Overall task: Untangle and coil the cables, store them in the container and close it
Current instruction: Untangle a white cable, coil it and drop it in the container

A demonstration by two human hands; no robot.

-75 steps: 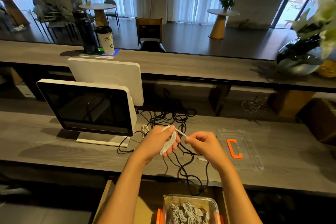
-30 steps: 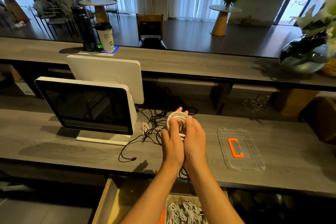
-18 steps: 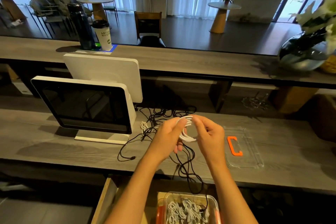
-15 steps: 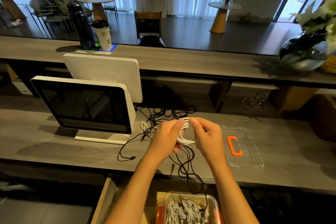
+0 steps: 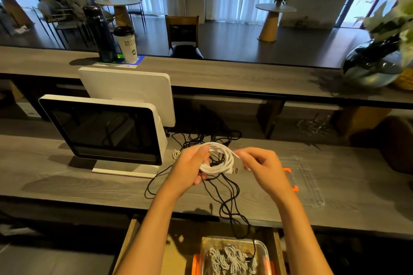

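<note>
left hand: our left hand [image 5: 190, 168] had its grip curled round the left side of the white cable coil [image 5: 218, 158], held up a bit above the surface [image 5: 67, 185].
right hand: our right hand [image 5: 261, 168] was pinching the coil's right side, fingers bent in on the strand up top.
coil: pretty neat round loop sitting between both hands, with the USB plug [image 5: 234, 171] poking out at the lower right, just beside the right hand's fingers.
black cables: still a messy tangle [image 5: 223, 190] on the surface under the hands, one strand dangling over the front edge into the container.
container: clear container [image 5: 232, 257] with orange clips sat in the open drawer [image 5: 131, 241] below us, white coils already inside.
lid: clear lid [image 5: 306, 183] lay flat on the surface to the right, near the right hand.
monitor: white-framed screen [image 5: 102, 129] to the left.
</note>
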